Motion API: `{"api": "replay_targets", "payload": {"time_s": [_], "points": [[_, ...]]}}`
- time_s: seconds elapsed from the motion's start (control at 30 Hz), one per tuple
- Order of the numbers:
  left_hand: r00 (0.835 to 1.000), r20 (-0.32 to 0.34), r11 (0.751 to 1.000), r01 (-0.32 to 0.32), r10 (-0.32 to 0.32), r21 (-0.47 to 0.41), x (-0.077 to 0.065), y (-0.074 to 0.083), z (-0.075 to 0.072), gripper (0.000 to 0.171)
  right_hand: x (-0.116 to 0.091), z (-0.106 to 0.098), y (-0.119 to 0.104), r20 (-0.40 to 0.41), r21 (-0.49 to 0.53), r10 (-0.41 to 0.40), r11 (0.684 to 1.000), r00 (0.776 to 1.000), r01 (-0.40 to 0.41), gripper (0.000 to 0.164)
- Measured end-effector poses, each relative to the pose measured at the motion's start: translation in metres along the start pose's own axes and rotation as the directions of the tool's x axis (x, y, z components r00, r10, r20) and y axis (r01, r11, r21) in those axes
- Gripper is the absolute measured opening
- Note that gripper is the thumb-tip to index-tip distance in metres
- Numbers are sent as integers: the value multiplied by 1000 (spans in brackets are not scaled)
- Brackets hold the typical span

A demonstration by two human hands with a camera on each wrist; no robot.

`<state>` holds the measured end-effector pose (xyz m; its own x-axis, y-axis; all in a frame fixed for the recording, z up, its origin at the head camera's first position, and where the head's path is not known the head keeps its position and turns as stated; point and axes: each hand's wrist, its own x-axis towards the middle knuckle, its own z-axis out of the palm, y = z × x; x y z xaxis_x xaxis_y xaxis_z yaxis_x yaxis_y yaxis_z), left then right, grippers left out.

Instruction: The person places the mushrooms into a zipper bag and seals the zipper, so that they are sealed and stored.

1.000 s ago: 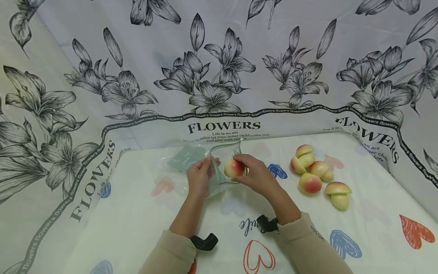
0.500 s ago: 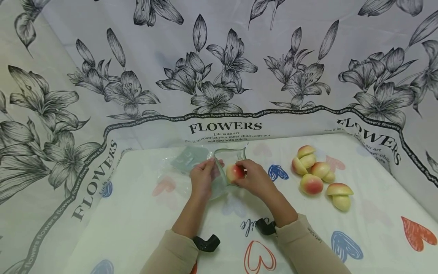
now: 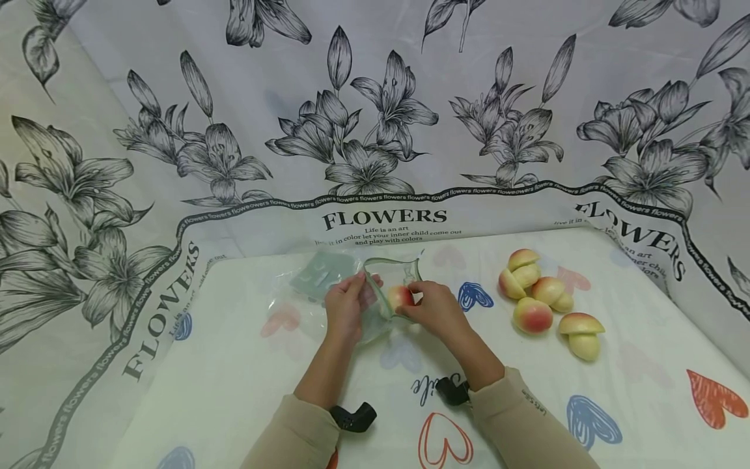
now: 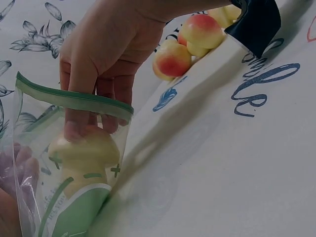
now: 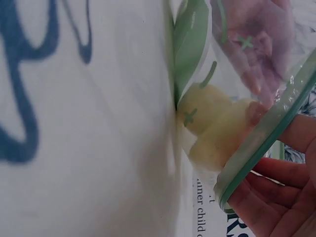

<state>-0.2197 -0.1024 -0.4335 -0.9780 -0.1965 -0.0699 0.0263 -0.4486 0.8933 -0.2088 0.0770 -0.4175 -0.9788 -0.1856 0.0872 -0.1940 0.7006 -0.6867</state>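
My left hand [image 3: 344, 307] grips the side of a clear zip bag [image 4: 79, 217] with a green rim, keeping its mouth spread. Down inside that mouth, my right hand [image 3: 439, 309] holds a mushroom-shaped piece [image 4: 85, 150] by its cap, thumb and fingertips reaching below the zip rim. The piece has a red-and-yellow cap and a pale yellow stem, which points toward the bag's bottom. Through the plastic in the right wrist view, the mushroom-shaped piece [image 5: 210, 126] and my left hand [image 5: 259, 44] both show.
Several more mushroom-shaped pieces [image 3: 533, 315] lie in a group on the right of the white, heart-printed tablecloth [image 3: 234, 378]. A clear plastic packet with pale green contents [image 3: 324, 273] lies behind my left hand. A flower-printed cloth [image 3: 498, 215] hangs at the back.
My right hand has lowered the mushroom-shaped piece from the bag's opening further inside. The left hand still grips the bag, shifted slightly.
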Motion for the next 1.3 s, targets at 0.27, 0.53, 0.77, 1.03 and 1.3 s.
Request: {"api": "replay_targets", "payload": {"time_s": [0.27,0.53,0.77,1.03,1.3], "points": [[1000,-5,1000,0,0,-8,0,0,-1,36,-1,2,0,50,80,-10,997,999,6,38],[1000,-13,1000,5,-6,-13,1,0,-2,33,-1,-2,1,72,77,3,997,997,-8,41],[1000,-15,1000,9,-9,-6,1,1,-2,37,3,-38,12,64,168,38,985,997,-48,45],[1000,-16,1000,4,-4,-15,3,1,-2,36,0,-100,52,-110,30,151,988,982,-149,53],[999,-33,999,-26,25,-27,3,2,-4,31,-10,-124,82,-173,-179,154,966,973,-185,58]]}}
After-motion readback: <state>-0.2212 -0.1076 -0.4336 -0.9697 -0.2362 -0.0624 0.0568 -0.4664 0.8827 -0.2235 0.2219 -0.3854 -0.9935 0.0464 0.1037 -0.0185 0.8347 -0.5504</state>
